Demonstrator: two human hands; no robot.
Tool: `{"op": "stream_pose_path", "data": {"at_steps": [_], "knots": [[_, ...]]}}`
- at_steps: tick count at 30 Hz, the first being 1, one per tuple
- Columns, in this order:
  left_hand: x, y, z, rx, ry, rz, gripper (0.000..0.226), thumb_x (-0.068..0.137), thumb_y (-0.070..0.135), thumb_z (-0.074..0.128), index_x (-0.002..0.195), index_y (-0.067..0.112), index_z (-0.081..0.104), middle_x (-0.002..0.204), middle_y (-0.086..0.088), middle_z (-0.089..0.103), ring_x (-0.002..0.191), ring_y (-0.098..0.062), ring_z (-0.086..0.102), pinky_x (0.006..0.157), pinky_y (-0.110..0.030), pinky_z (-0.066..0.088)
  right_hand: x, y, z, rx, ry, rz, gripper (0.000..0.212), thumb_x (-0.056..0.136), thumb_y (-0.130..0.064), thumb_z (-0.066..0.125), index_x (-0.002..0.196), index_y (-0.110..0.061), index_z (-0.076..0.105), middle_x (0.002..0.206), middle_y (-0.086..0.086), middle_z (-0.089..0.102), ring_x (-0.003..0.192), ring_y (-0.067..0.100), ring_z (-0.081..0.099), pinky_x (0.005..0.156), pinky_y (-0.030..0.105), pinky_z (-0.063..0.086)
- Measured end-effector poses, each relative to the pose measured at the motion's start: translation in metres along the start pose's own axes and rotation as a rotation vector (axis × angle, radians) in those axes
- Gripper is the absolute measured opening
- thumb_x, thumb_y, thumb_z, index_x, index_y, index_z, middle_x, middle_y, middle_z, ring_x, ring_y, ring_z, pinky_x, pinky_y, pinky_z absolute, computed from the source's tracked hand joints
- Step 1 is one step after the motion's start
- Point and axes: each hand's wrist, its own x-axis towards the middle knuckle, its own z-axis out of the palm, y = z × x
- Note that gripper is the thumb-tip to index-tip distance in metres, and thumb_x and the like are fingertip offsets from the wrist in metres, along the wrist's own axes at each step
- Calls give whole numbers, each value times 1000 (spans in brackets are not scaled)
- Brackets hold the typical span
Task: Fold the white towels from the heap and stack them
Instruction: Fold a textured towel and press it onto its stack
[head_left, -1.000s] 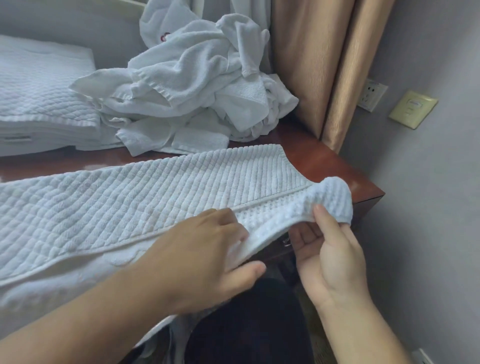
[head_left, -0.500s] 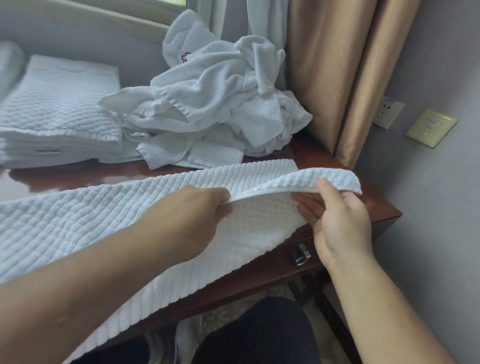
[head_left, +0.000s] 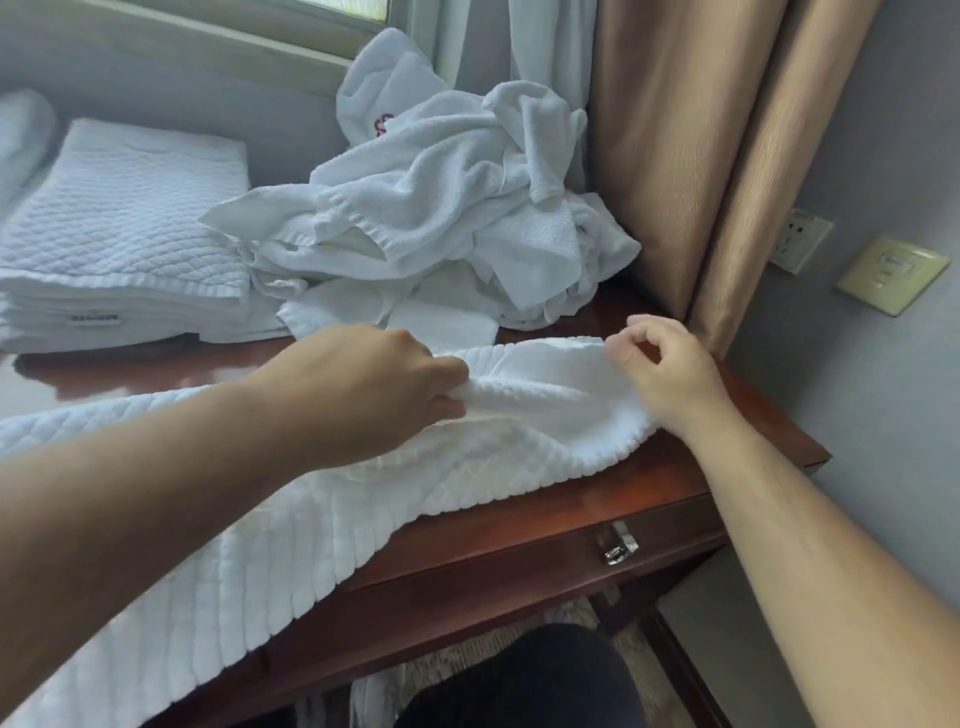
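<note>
A white ribbed towel (head_left: 291, 525) lies along the front of the wooden desk (head_left: 613, 493), its near edge hanging over the front. My left hand (head_left: 374, 384) grips the towel's folded-over edge near its right end. My right hand (head_left: 670, 374) pinches the far right corner of that edge between thumb and fingers. Behind them sits the heap of crumpled white towels (head_left: 441, 218). A stack of folded towels (head_left: 119, 244) stands at the back left.
Tan curtains (head_left: 696, 156) hang at the desk's right rear corner. A wall socket (head_left: 800, 239) and a switch plate (head_left: 891, 273) are on the right wall. A metal drawer handle (head_left: 618, 543) sits on the desk's front. A rolled towel (head_left: 21, 130) lies far left.
Both hands have carried the towel's right edge away from me, over the rest of the towel toward the heap, and lowered it. The view has tilted up.
</note>
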Motion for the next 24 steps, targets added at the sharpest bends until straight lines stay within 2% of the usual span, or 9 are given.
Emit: {"op": "stream_pose_path", "data": {"at_steps": [3,5,7,10,14,16,19,22,24], "knots": [[7,-11,0,-42,-76,-25,40,95,62,34,71,30,30,68,7,47,61,-21,48,57,-34,46,15,-3,5,191,-63,36,18,98,-40,62,102,-23,68,108,-9,73,106,11,66,94,34,51],[14,-18,-1,-55,-139,-36,41,96,62,37,68,33,31,67,7,45,57,-12,44,56,-33,44,21,-8,10,201,-159,27,22,96,-39,66,113,-27,60,109,-9,70,107,8,64,89,28,49],[22,-25,-1,-34,-185,-8,40,96,62,36,68,33,33,67,7,45,56,-6,41,53,-30,39,24,-13,17,101,-241,36,32,90,-46,71,116,-32,59,100,-11,68,92,-3,63,78,21,45],[31,-36,1,4,-209,71,40,93,67,28,75,31,34,67,6,48,57,-7,45,52,-30,37,29,-14,26,-117,-252,27,34,91,-43,69,89,-9,68,80,7,69,66,8,59,60,30,41],[42,-51,3,111,-236,82,56,75,82,11,82,32,35,72,7,49,65,-17,51,46,-30,32,38,-12,18,-202,-105,117,39,98,-39,55,69,-13,56,68,-1,59,63,17,54,53,32,33],[49,-55,9,125,-258,63,53,81,80,17,83,31,34,70,6,48,62,-15,49,44,-29,29,42,-8,13,-221,-21,186,45,99,-43,47,66,-13,51,66,1,56,63,22,52,54,33,32],[51,-53,24,57,-338,59,43,98,66,28,79,27,30,65,3,50,56,-14,49,51,-34,43,37,-5,23,-356,-48,237,42,99,-47,47,71,-17,53,73,1,59,69,24,57,56,33,35],[44,-53,33,-16,-361,-19,43,98,65,25,90,24,37,71,1,56,64,-19,55,63,-38,50,21,-10,38,-472,42,215,23,95,-46,59,97,-23,56,98,-3,61,94,24,59,79,40,46],[35,-58,27,-115,-316,-123,49,92,70,20,98,28,46,77,3,59,70,-15,55,63,-35,46,10,-22,47,-517,158,64,22,92,-40,63,105,-23,58,106,0,58,105,28,54,91,44,39]]}}
